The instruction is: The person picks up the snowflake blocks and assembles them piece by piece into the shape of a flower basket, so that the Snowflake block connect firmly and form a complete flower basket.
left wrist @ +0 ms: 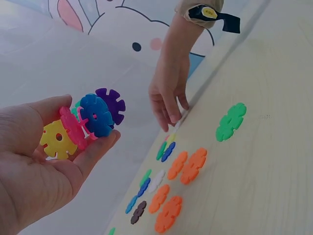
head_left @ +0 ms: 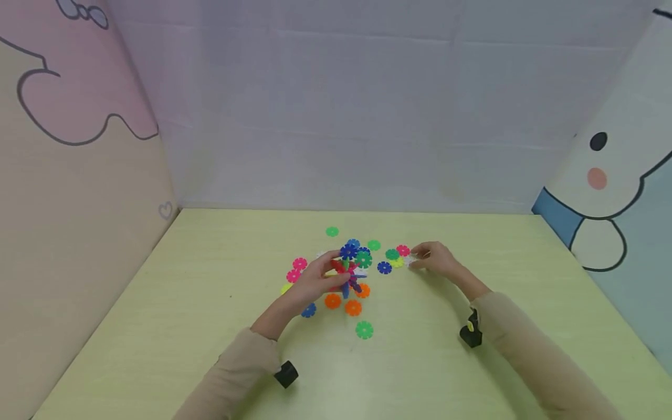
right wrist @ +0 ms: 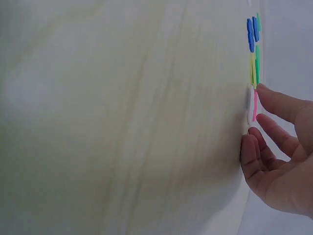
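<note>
1 cluster [left wrist: 96, 115] of discs, pinched in the left hand [head_left: 314, 281] above the table [head_left: 157, 350], seemingly raised to leave its sides reachable. 1 white disc [head_left: 410, 261], toward the table's far edge, right hand [head_left: 437, 260] at it; whether gripped, cannot tell.

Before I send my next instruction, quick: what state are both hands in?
Left hand: closed, holding a cluster of joined flower discs.
Right hand: fingertips at a white disc; whether gripping it cannot be told.
</note>
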`<state>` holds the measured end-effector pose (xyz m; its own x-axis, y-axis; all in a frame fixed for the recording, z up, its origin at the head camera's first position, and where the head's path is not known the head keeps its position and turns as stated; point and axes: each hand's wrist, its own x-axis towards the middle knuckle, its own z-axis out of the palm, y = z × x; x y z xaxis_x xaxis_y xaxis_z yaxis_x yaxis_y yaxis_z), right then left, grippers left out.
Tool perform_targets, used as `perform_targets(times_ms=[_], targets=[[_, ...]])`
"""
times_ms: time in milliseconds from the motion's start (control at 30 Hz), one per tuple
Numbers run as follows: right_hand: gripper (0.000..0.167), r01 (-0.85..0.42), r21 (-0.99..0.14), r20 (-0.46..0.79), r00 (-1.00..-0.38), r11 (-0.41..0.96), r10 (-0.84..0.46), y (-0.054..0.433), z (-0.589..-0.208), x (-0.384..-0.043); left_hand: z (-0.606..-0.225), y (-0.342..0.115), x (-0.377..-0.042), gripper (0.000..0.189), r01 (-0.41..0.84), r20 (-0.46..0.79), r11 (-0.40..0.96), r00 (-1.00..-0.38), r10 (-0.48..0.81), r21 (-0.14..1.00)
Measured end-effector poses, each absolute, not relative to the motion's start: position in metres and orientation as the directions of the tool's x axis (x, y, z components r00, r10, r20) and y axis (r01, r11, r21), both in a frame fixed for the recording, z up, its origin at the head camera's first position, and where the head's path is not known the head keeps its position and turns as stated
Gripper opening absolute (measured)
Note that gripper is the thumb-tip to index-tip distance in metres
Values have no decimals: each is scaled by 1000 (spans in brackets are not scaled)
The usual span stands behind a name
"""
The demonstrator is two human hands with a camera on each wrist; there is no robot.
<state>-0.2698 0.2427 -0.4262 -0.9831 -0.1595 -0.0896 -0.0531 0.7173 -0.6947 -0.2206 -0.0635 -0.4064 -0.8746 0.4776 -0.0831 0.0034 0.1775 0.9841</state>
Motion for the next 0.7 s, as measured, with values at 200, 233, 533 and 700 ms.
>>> perform_targets(times_ms=[200,233,533,700], targets=[[35,6,-658,-139,-984,753,-113,243,-438,-273,-404,-59,-219,61,3,-69,135,-845,530,991],[34,-1,-652,-131,-985,758,-114,242,-437,-272,-404,-58,-219,61,0,-69,128,-843,534,992],[22,-129,-771,59,-990,623,-132,215,-416,-242,-404,-50,-224,59,-55,-77,62,-890,449,997],[25,-179,-919,144,-982,352,-123,178,-385,-216,-407,-45,-229,57,-115,-103,-11,-927,362,993]])
